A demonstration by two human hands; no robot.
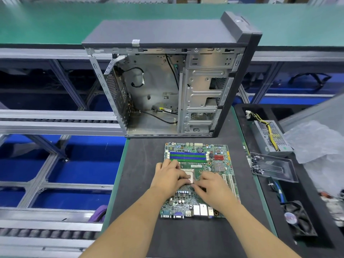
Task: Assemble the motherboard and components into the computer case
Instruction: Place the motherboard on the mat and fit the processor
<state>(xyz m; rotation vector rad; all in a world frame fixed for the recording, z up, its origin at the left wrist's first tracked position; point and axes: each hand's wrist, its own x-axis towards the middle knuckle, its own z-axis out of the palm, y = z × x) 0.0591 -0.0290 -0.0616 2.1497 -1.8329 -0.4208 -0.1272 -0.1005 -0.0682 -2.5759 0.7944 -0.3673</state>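
Seat CPU [189,176] square in socket on mobo [197,179], flat on mat below open case [167,86]: left hand [168,176] fingers curled over chip, right hand [214,187] fingertips prob pinching socket edge beside, press evenly w/o force.

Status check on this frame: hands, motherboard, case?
Both hands, left hand and right hand, on the CPU socket. Motherboard flat on mat, outside the open case. Nothing between board and case.
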